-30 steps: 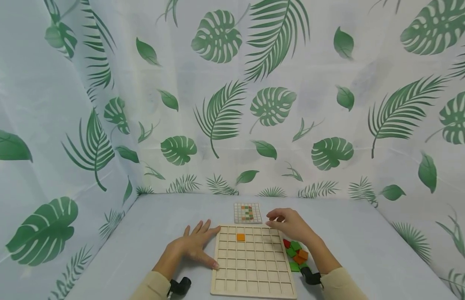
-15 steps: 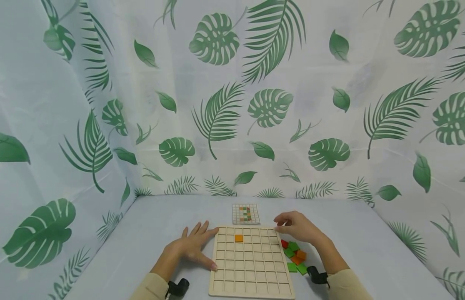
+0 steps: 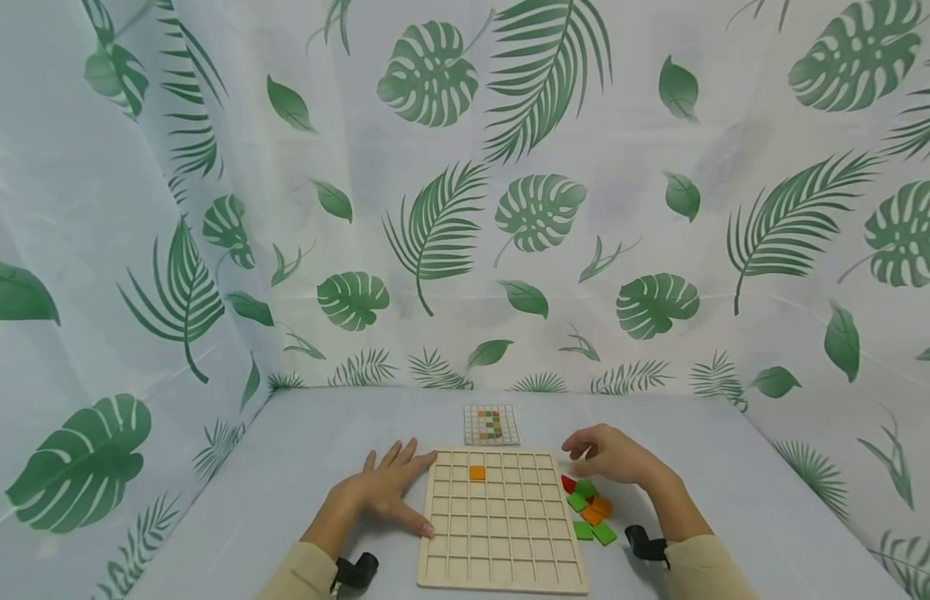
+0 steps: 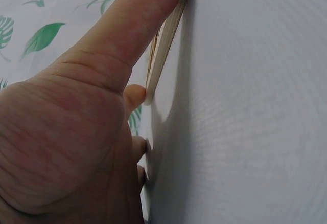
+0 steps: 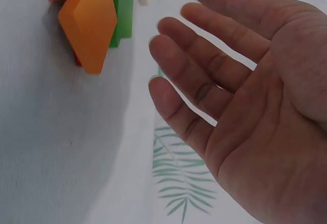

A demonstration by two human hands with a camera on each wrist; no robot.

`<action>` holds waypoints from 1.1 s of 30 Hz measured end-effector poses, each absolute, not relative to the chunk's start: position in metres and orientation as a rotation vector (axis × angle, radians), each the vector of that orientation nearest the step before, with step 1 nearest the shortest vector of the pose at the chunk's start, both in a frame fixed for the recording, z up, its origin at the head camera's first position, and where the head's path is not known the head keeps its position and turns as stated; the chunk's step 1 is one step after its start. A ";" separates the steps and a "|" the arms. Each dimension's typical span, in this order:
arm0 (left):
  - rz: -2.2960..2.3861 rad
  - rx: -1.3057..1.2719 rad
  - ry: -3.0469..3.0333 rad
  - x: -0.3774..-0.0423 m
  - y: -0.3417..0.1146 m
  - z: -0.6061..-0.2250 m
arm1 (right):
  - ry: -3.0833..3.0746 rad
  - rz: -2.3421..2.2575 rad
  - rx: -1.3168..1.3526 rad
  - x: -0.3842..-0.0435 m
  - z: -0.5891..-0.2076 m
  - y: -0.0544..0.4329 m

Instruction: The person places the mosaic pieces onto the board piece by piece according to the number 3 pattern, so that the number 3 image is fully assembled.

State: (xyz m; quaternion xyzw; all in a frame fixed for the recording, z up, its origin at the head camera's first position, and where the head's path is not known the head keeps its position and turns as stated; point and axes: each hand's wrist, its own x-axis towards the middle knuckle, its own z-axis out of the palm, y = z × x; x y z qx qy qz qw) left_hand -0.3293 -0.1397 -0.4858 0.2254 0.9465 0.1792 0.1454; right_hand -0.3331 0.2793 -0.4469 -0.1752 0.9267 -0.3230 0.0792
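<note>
A wooden grid board [image 3: 502, 527] lies on the table with a single orange square tile [image 3: 477, 473] in a cell of its upper left part. My left hand [image 3: 385, 492] rests with fingers spread at the board's left side, thumb and index finger on its edge; the left wrist view has the thumb against the board's edge [image 4: 166, 50]. Right of the board, my right hand [image 3: 613, 454] hovers behind a small pile of tiles. Its fingers are loosely bent and hold nothing. In the right wrist view, an orange tile [image 5: 91, 27] leans over green ones, apart from the fingertips.
A small card [image 3: 492, 425] printed with a grid and a coloured pattern lies behind the board. The pile holds green tiles [image 3: 582, 531], orange tiles [image 3: 602, 506] and a red tile [image 3: 568, 483]. A leaf-patterned curtain [image 3: 450, 358] encloses the table's back and sides.
My right hand has moved right, from over the board's upper right corner to beside it, near the pile. The left hand stays at the board's edge.
</note>
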 end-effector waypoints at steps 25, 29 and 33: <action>0.522 0.648 2.736 -0.327 -0.139 -0.484 | 2.716 -0.851 -0.462 -0.331 -0.455 0.288; 0.526 0.644 2.734 -0.327 -0.138 -0.485 | 2.712 -0.873 -0.471 -0.330 -0.453 0.288; 0.524 0.646 2.740 -0.328 -0.138 -0.485 | 2.693 -0.909 -0.496 -0.330 -0.451 0.289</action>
